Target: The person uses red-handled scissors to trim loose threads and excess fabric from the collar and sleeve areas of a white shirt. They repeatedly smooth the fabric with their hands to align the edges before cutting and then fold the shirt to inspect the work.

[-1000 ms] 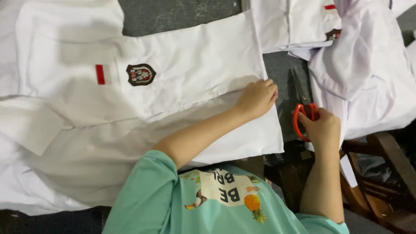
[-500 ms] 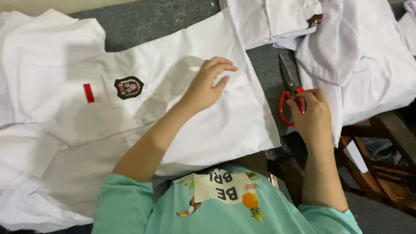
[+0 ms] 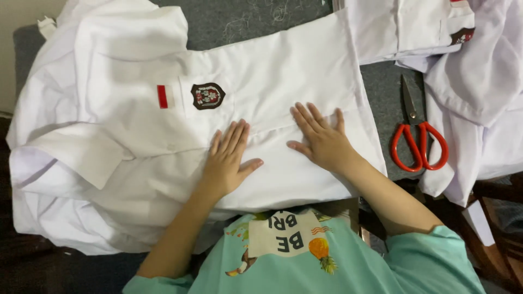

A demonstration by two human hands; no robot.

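A white shirt [image 3: 136,125] lies spread on a grey cloth surface, with a dark round badge [image 3: 207,96] and a small red patch [image 3: 162,96] on its chest. My left hand [image 3: 229,158] rests flat on the shirt below the badge, fingers apart. My right hand [image 3: 321,139] lies flat on the same shirt, a little to the right, fingers spread. Neither hand holds anything. Red-handled scissors [image 3: 417,136] lie on the grey surface to the right of my right hand, apart from it.
More white garments [image 3: 474,81] are piled at the upper right and right edge. The grey surface [image 3: 245,22] shows at the top middle. A wooden frame [image 3: 501,234] sits at the lower right.
My right hand let go of the red scissors and moved left onto the shirt. My left hand slid left across the shirt. The scissors now lie alone on the grey surface.
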